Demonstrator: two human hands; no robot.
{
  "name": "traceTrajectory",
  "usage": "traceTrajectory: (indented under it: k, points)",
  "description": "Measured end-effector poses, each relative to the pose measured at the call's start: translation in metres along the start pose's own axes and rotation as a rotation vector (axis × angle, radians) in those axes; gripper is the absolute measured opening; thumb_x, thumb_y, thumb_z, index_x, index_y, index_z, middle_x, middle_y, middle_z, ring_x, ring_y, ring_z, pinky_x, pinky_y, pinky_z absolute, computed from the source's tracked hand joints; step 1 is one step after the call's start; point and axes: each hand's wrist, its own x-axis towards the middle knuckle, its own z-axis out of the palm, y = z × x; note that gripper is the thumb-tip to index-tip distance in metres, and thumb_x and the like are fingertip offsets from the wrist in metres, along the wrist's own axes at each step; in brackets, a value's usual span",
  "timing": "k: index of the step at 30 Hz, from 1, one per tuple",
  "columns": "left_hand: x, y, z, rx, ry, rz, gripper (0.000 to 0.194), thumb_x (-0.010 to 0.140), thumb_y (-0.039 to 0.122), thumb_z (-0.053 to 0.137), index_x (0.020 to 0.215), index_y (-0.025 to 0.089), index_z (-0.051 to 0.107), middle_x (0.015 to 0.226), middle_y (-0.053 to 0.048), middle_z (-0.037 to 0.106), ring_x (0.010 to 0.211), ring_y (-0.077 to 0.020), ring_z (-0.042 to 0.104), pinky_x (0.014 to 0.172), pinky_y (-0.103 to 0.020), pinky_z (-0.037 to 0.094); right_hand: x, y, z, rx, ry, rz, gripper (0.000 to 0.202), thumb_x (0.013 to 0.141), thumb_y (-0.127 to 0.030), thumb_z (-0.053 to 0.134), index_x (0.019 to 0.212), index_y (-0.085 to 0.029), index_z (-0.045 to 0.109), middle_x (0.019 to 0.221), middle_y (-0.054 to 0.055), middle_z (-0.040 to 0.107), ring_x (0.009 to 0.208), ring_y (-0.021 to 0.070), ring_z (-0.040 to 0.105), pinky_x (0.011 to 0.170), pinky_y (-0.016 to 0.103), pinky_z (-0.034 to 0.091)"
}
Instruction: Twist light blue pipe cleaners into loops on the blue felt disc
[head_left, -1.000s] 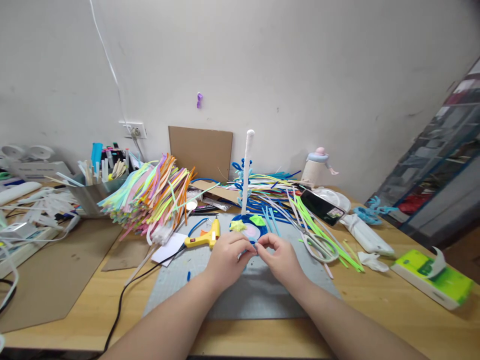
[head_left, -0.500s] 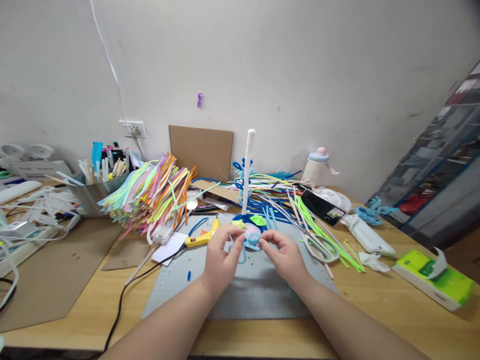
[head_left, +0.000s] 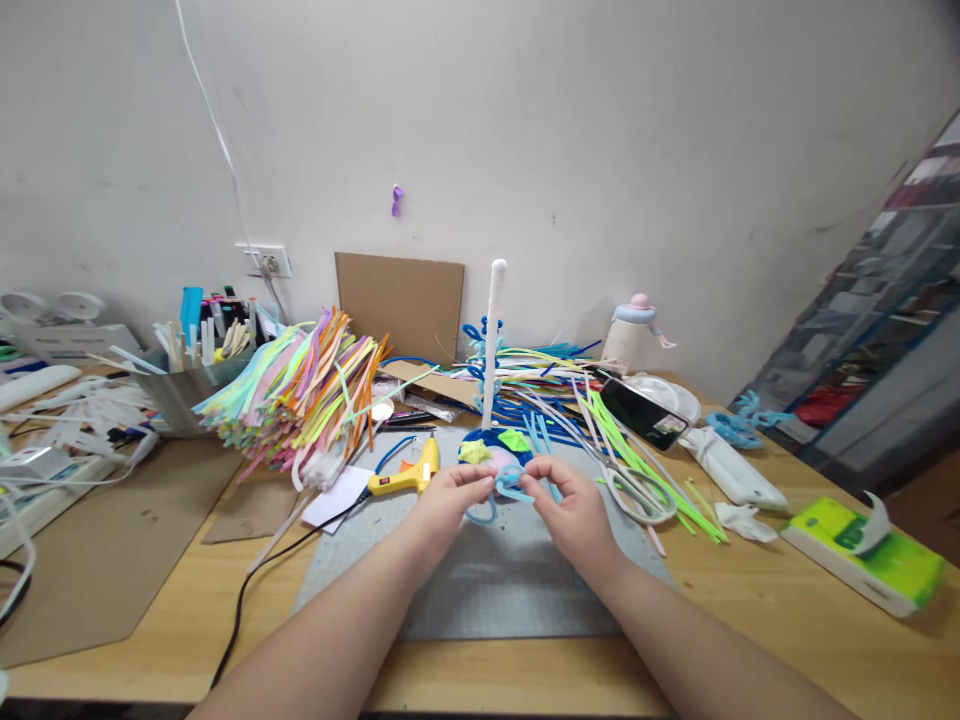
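My left hand (head_left: 445,505) and my right hand (head_left: 571,505) meet over a grey cutting mat (head_left: 480,590), both pinching a light blue pipe cleaner (head_left: 504,487) bent into loops between the fingertips. Just behind the hands stands a small craft piece: a blue round base (head_left: 495,447) with yellow and green shapes on it and a white upright pipe-cleaner post (head_left: 491,340). A yellow glue gun (head_left: 405,476) lies on the mat left of my left hand.
A big pile of coloured pipe cleaners (head_left: 300,395) lies at the left, blue and green ones (head_left: 600,410) at the right. Scissors (head_left: 637,490), a phone (head_left: 641,412), a green tissue pack (head_left: 870,555), a cardboard sheet (head_left: 401,300) and a pen tin (head_left: 187,375) stand around.
My hands rose off the mat with the light blue pipe cleaner, spread apart, then came close again with its loops showing between the fingers.
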Motion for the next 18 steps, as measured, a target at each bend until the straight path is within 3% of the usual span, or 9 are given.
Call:
traceTrajectory:
  k: [5,9,15,18]
  points:
    - [-0.0009,-0.0013,-0.0002,-0.119,-0.070,-0.065,0.021,0.066,0.028,0.068,0.081,0.014,0.069,0.074,-0.005,0.065,0.063,-0.0108,0.051,0.057,-0.022,0.031,-0.0005,0.0020,0.0009,0.009,0.032,0.016,0.014,0.076,-0.031,0.054,0.072,-0.019,0.058,0.075,0.004,0.061,0.077,0.0202,0.056,0.074,0.032,0.043]
    - [-0.0026,-0.0021,0.0003,-0.142,-0.051,-0.103,0.022,0.063,0.023,0.071,0.084,0.017,0.067,0.074,-0.002,0.064,0.063,-0.0098,0.050,0.057,-0.021,0.030,-0.0017,0.0038,0.0032,0.032,0.017,0.026,0.013,0.076,-0.031,0.054,0.072,-0.019,0.058,0.075,0.004,0.060,0.077,0.0203,0.056,0.075,0.033,0.043]
    - [-0.0016,-0.0047,-0.0008,-0.183,-0.060,-0.096,0.021,0.063,0.025,0.071,0.082,0.017,0.066,0.076,-0.002,0.063,0.063,-0.0107,0.050,0.057,-0.021,0.030,-0.0034,0.0060,0.0053,0.062,0.006,0.061,0.013,0.076,-0.032,0.055,0.074,-0.019,0.058,0.078,0.005,0.061,0.081,0.0212,0.056,0.077,0.034,0.043]
    - [-0.0027,-0.0022,0.0007,-0.177,-0.081,-0.087,0.022,0.064,0.028,0.069,0.084,0.016,0.067,0.078,-0.003,0.063,0.064,-0.0101,0.049,0.058,-0.022,0.030,-0.0039,0.0030,0.0026,0.037,0.011,0.008,0.011,0.077,-0.030,0.055,0.076,-0.021,0.058,0.082,0.005,0.062,0.088,0.0224,0.055,0.082,0.035,0.041]
